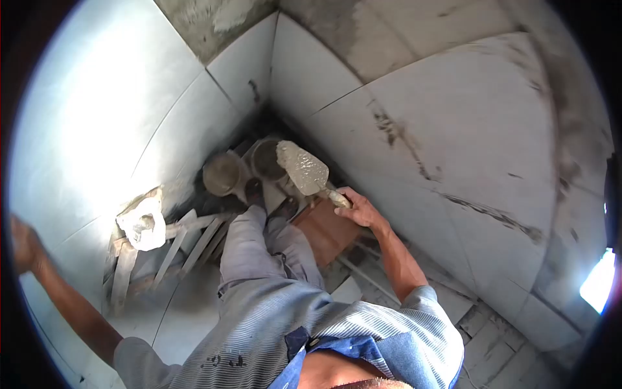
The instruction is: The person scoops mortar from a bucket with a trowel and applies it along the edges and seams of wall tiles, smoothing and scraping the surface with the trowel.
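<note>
My right hand (pixel 357 209) is closed around the handle of a trowel (pixel 310 175), held out in front of my legs. Wet grey mortar (pixel 291 159) lies on the trowel's blade, thickest towards its far end. Over at the left edge of the view, my left hand (pixel 24 245) rests against the tiled wall (pixel 78 175). Its fingers look stretched out, though the dark rim of the view cuts part of them off. Two round buckets, the left one (pixel 221 174) and the right one (pixel 267 159), stand low in the corner beyond my feet, partly behind the trowel.
Large pale tiles (pixel 447 142) cover the right wall, with dark mortar smears; rough cement (pixel 402 32) shows above. A wooden frame (pixel 172 243) stands on the left, a whitish crumpled bag (pixel 144 222) on it. Beside my legs is a reddish-brown board (pixel 327 233).
</note>
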The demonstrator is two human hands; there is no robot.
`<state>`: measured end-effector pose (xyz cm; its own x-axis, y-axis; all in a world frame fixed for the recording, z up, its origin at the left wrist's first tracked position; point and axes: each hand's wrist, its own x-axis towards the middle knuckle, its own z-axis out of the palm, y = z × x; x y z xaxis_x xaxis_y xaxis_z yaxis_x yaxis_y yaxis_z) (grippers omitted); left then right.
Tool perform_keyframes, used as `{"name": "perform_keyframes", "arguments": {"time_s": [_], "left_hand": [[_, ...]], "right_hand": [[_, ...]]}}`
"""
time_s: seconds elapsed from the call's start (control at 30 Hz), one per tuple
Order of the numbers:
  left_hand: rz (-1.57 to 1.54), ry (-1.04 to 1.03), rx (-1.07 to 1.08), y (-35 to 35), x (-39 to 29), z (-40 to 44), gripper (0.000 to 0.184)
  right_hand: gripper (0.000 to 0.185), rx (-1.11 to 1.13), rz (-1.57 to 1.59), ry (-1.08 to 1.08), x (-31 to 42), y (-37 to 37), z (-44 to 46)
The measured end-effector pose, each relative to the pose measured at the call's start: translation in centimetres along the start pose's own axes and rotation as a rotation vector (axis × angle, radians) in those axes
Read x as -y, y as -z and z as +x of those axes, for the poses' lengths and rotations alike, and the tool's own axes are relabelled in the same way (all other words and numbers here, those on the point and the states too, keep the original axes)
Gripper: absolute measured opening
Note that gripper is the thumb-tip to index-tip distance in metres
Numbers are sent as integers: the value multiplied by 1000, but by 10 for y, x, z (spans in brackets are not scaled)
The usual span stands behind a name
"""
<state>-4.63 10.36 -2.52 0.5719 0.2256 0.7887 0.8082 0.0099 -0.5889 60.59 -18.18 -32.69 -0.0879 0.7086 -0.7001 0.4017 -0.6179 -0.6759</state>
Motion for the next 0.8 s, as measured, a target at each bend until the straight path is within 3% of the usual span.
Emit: {"name": "perform_keyframes", "arguments": {"time_s": [0.17,0.23,0.33,0.43,0.47,0.53,0.63,0.7,0.8], "left_hand": [[-56,9,151,-19,4,-23,28],[-89,41,159,-19,-4,-22,26],[-158,70,156,-14,-18,-10,24],[-329,105,60,-2,-36,9,25],[-292,17,30,-3,-30,12,27],[-270,16,2,0,-32,16,27],[-273,41,-19,10,-42,24,28],[-199,50,17,12,-46,23,27],[-227,98,-1,8,-47,18,26]], "right_hand": [[53,-238,-109,99,74,50,-77],[53,-486,-301,193,114,74,-100],[55,-644,-404,161,158,115,-123],[58,-674,-459,89,213,143,-148],[58,-682,-466,94,219,154,-150],[55,-766,-665,285,226,176,-156],[51,-822,-797,264,238,203,-171],[48,-815,-705,289,250,205,-186],[48,-784,-537,110,255,205,-207]]}}
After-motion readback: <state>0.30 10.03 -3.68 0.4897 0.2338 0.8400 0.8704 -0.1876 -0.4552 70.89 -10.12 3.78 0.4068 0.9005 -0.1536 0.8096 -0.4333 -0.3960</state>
